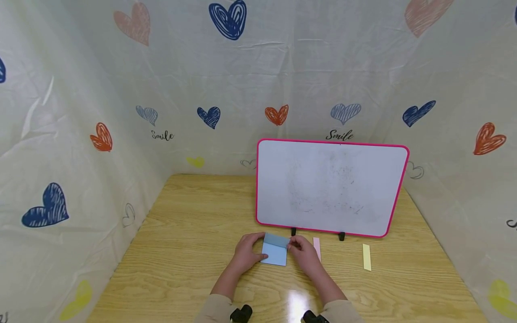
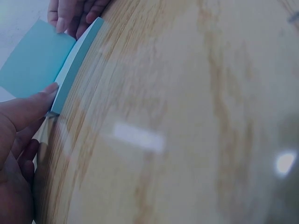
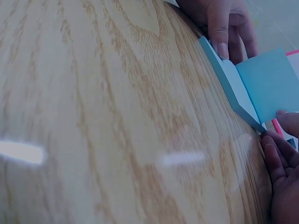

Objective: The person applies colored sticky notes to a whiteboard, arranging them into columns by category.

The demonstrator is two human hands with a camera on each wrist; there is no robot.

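Observation:
A light blue sticky note pad (image 1: 274, 255) lies on the table between my two hands. Its top sheet (image 1: 277, 240) is lifted and folded back along the far part of the pad. My left hand (image 1: 245, 253) grips the pad's left side, thumb pressed on the upper face near the edge. On the other side, my right hand (image 1: 304, 255) pinches the right edge of the raised sheet between thumb and fingers. The right wrist view shows that sheet (image 3: 271, 84) standing up from the thick pad (image 3: 229, 77).
A whiteboard (image 1: 331, 188) with a pink frame stands behind my hands on black feet (image 1: 341, 236). A pink paper strip (image 1: 317, 248) lies just right of my right hand, and a yellow strip (image 1: 366, 257) farther right. Heart-printed cloth (image 1: 226, 72) surrounds the wooden table (image 1: 169, 251).

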